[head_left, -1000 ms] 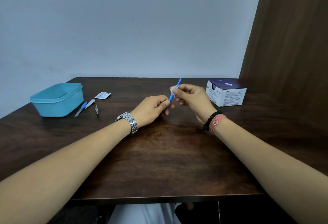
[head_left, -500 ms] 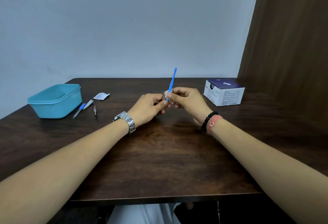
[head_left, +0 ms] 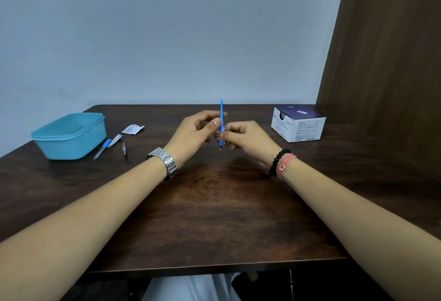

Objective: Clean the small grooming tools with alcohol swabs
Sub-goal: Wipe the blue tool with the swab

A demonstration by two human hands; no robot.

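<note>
Left hand (head_left: 191, 135), fingers curled, pinches one slender blue plastic tool (head_left: 221, 119) by its shaft between thumb and fingertips; the tool stands nearly upright above the surface (head_left: 214, 217), its dark metal tip pointing down. Right hand (head_left: 248, 137), fingers curled, pinches one small white swab (head_left: 222, 130) wrapped against the lower part of the same shaft, so both hands meet at the tool. A metal link watch (head_left: 165, 161) circles the left wrist; one black bead bracelet (head_left: 278, 161) and one band of pink thread (head_left: 286, 162) circle the right wrist. The surface is dark, grained wood with a straight near edge. Left of the tool, well apart from it, lie three small implements: one flat file with a blue handle (head_left: 103, 148), one metal clipper (head_left: 115, 140) and one small dark metal piece (head_left: 124, 150), its kind unclear. Just beyond these lies one white torn sachet (head_left: 132, 129). Farthest left of the tool stands one rectangular turquoise plastic tub (head_left: 69, 135) with rounded corners. Right of the tool, well apart, sits one cardboard box (head_left: 298, 127), white-sided with a dark purple top.
</note>
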